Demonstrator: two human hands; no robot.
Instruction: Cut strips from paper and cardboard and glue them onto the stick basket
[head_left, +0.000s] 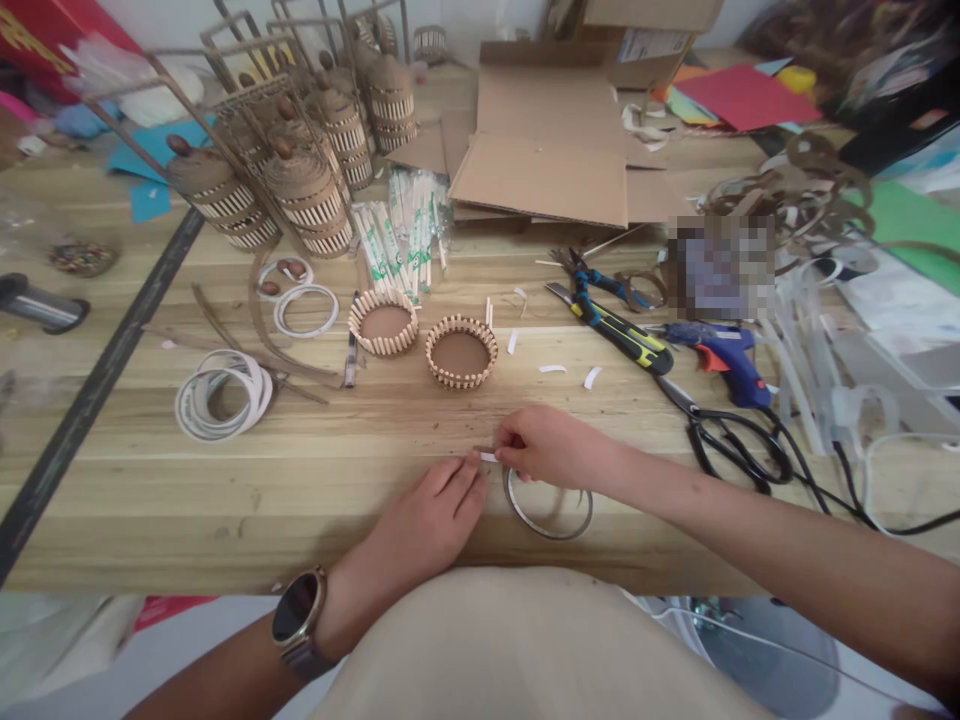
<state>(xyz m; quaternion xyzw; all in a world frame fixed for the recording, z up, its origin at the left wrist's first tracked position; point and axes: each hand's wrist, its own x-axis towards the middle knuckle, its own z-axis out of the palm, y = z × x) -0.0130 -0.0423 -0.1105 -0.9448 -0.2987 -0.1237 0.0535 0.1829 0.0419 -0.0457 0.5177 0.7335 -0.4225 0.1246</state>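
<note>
Near the table's front edge, a narrow brown strip (551, 535) curls in a loop, with a small white piece (487, 457) showing at its end. My right hand (551, 445) is closed, thumb and fingers pinching the strip beside the white piece. My left hand (435, 510) rests low on the table, its fingertips pressed together on the strip's other side; its thumb is hidden. Beyond my hands stand two round cardboard-based rings edged with short wooden sticks, the nearer ring (461, 385) and the farther ring (382, 345). Small white paper pieces (592, 377) lie scattered nearby.
At right are a utility knife (630, 338), pliers (611, 283), scissors (739, 445) and a blue glue gun (727, 360) with its cable. White tape rolls (225, 425) lie left. Stick-built lanterns (307, 205), wrapped chopsticks (409, 235) and cardboard (544, 150) fill the back.
</note>
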